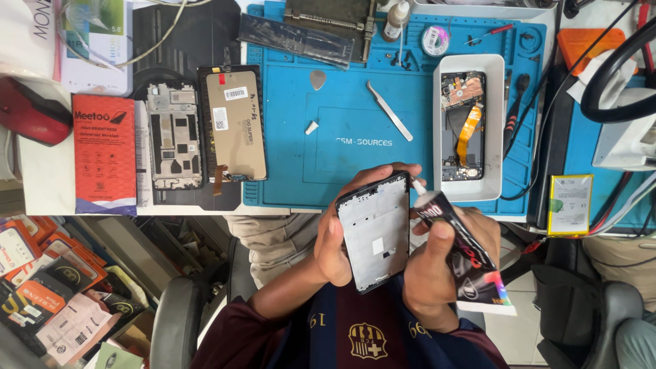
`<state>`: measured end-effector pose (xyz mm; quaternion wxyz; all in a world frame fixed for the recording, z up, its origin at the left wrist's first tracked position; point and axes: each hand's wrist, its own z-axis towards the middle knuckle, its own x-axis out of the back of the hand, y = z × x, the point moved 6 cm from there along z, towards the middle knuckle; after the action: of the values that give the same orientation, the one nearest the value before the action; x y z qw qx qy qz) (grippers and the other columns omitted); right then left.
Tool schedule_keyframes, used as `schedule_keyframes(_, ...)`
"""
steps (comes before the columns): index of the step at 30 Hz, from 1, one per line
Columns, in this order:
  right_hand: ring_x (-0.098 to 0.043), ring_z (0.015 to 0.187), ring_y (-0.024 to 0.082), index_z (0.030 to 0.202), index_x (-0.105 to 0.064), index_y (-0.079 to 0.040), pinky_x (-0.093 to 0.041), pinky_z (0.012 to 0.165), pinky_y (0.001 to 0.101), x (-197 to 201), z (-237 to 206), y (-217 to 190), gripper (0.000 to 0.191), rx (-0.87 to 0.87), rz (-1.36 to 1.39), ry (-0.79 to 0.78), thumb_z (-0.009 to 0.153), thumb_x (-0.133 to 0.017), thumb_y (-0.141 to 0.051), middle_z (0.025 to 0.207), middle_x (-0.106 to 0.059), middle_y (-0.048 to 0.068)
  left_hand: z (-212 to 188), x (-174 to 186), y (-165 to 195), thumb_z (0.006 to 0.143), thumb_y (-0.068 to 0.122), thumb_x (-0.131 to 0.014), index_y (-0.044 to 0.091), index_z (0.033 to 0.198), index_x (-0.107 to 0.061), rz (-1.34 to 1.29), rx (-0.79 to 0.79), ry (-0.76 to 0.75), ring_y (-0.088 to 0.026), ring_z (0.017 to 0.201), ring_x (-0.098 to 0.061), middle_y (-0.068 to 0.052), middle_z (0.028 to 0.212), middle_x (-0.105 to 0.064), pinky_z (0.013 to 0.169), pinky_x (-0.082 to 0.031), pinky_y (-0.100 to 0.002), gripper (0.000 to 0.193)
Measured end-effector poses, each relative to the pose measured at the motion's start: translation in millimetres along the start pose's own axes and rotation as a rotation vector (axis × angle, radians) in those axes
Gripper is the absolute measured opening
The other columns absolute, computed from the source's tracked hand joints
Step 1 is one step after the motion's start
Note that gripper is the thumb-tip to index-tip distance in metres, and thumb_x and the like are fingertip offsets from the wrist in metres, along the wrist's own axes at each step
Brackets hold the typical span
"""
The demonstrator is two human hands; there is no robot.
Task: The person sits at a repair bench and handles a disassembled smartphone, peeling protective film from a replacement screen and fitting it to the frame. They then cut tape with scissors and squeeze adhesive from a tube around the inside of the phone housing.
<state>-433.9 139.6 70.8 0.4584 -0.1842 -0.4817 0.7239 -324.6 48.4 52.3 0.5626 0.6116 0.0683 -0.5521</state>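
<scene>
Nearby, tweezers (389, 111), white tray (470, 195), blue mat (342, 171)

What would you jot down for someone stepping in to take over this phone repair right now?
Left hand: holds the phone frame tilted, inner side up.
Right hand: grips the black glue tube, nozzle at the frame's top right edge.
On the blue mat: tweezers, a pick, a white tray with the opened phone.
Left of the mat: the screen panel face down, and another frame.
Done: phone is opened. Left: the screen is not yet on the frame; how much glue is laid cannot be seen.
</scene>
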Motion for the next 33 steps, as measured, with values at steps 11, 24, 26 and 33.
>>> schedule_keyframes(11,-0.064,0.095,0.020,0.128,-0.055,-0.002,-0.055,0.086,0.0279,8.2,-9.0,-10.0,0.041,-0.052,0.136,-0.117,0.109,-0.068,-0.035,0.113,-0.063,0.014,4.8,7.1,-4.3,0.111,0.061,-0.041,0.006,0.166,-0.027,-0.008,0.063,0.075,-0.030,0.143,-0.047,-0.025,0.162,-0.034,0.119,-0.047,-0.048,0.079)
schedule_keyframes(24,-0.073,0.098,0.028,0.121,-0.062,0.000,-0.060,0.090,0.0354,-28.3,0.0,-30.0,0.029,0.067,0.097,-0.358,0.098,-0.077,-0.010,0.113,-0.070,0.018,2.5,7.9,-3.5,0.113,0.058,-0.038,0.005,0.159,-0.034,0.061,-0.018,0.023,-0.028,0.134,-0.049,-0.024,0.161,-0.039,0.113,-0.047,-0.043,0.071)
schedule_keyframes(26,-0.074,0.097,0.029,0.119,-0.063,0.001,-0.060,0.088,0.0362,-29.3,0.2,-30.8,0.028,0.086,0.095,-0.335,0.097,-0.077,-0.010,0.111,-0.071,0.018,2.1,8.1,-3.4,0.113,0.057,-0.037,0.005,0.159,-0.035,0.064,-0.027,0.021,-0.028,0.133,-0.050,-0.024,0.160,-0.039,0.113,-0.048,-0.043,0.069)
schedule_keyframes(33,-0.074,0.097,0.029,0.118,-0.063,0.001,-0.061,0.090,0.0374,-30.7,-0.2,-31.9,0.027,0.101,0.097,-0.360,0.098,-0.077,-0.010,0.111,-0.071,0.019,0.7,8.3,-2.1,0.114,0.055,-0.036,0.007,0.158,-0.037,0.062,-0.049,0.010,-0.028,0.133,-0.051,-0.023,0.160,-0.039,0.112,-0.048,-0.043,0.065)
